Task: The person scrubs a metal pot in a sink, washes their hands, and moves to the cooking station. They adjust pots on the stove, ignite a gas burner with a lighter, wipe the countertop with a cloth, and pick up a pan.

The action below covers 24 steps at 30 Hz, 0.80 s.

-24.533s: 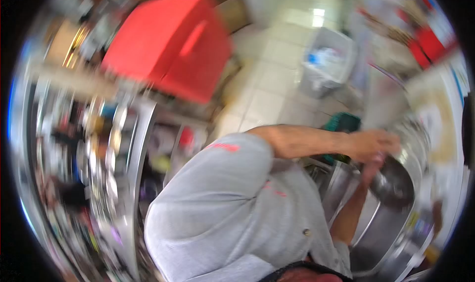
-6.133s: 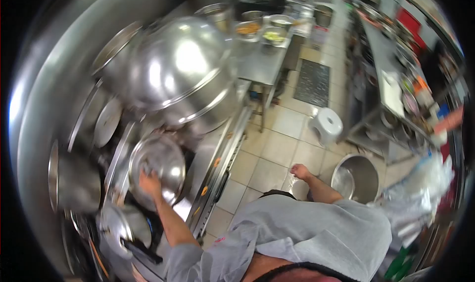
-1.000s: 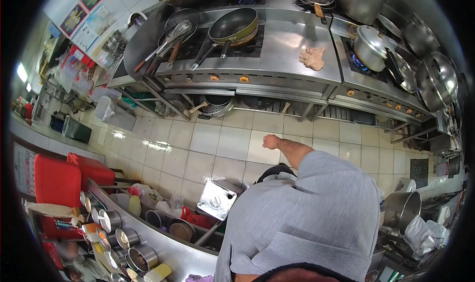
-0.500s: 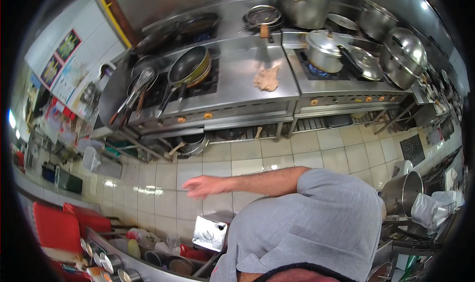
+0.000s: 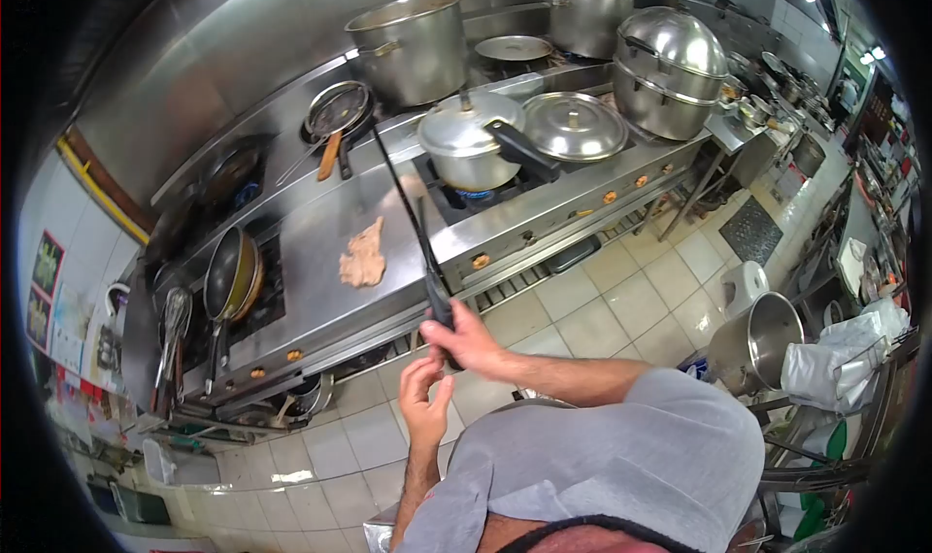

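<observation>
My right hand [image 5: 468, 339] is wrapped round the black handle of a long, thin dark tool [image 5: 406, 208]. The tool points up and away, over the edge of the steel stove top [image 5: 320, 203]; what kind it is I cannot make out. Just below and left of the handle's lower end is my left hand [image 5: 424, 398], empty, with its fingers loosely bent and apart. Beyond the hands, a beige crumpled cloth [image 5: 363, 254] lies on the stove top. A lidded pressure cooker [image 5: 471, 140] stands on a lit blue flame, right of the tool's far end.
A green pan [image 5: 233, 273] and a whisk [image 5: 175, 315] are at the left burners. Large pots [image 5: 413, 53], a round lid [image 5: 575, 126] and a steamer [image 5: 670, 72] stand behind and right. On the floor side are a white stool [image 5: 746, 286] and a big steel pot [image 5: 762, 344].
The view has swung right along the stove. My right hand was empty with spread fingers and now grips the dark tool. My left hand has come into view beside it.
</observation>
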{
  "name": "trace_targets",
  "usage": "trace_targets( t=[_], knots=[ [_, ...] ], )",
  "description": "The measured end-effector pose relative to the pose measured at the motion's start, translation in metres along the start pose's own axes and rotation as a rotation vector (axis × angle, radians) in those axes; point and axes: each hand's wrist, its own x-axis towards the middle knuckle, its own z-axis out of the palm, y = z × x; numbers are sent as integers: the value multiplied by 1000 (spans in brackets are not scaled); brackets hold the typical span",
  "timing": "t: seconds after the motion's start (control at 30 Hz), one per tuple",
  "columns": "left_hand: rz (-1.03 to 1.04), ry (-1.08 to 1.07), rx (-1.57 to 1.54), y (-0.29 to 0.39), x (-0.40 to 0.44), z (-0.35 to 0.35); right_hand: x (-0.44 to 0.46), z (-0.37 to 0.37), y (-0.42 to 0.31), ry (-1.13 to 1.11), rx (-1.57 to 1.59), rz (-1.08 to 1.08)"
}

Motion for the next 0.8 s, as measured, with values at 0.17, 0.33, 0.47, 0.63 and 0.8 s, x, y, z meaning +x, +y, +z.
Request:
trace_targets(
  t=[0.17,0.33,0.47,0.63,0.8],
  knots=[
    [-351,-505,324,-98,38,47,-9,-148,-64,280,-485,-42],
    [-391,-912,585,-182,58,77,-13,-273,-101,567,-903,-62],
    [-379,-1037,631,-236,74,103,4,-314,-161,367,-905,69],
    [-488,-929,537,-274,120,146,48,-373,-205,278,-1272,204],
    [-529,-666,500,-338,138,184,101,-433,-223,496,-1643,352]
  ],
)
